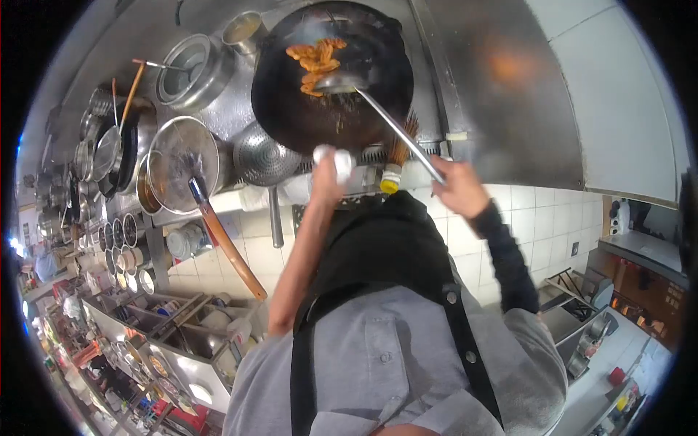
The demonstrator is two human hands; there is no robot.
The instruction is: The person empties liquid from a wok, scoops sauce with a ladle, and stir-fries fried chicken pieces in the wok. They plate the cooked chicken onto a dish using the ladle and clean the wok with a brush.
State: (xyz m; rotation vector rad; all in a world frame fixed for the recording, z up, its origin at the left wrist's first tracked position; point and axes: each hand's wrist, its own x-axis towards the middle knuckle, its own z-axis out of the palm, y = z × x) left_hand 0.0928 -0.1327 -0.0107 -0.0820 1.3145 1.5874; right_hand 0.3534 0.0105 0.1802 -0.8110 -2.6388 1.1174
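Observation:
My right hand (459,187) is wrapped round the long metal handle of a ladle (398,131). The ladle's bowl reaches into a large black wok (280,109), close beside browned, orange-coloured pieces of food (316,62). At the wok's near edge my left hand (329,178) grips a folded white cloth (342,166); the cloth is against the rim, and part of the grip is hidden. Between my hands a bundled brush (398,156) with a yellow-ended base stands by the stove's front edge.
Left of the wok lie a perforated skimmer (265,154), a mesh strainer (182,156) with a wooden handle sticking out, and a metal pot (193,69). A metal panel (509,94) rises on the right. Shelves with bowls (182,320) stand lower left.

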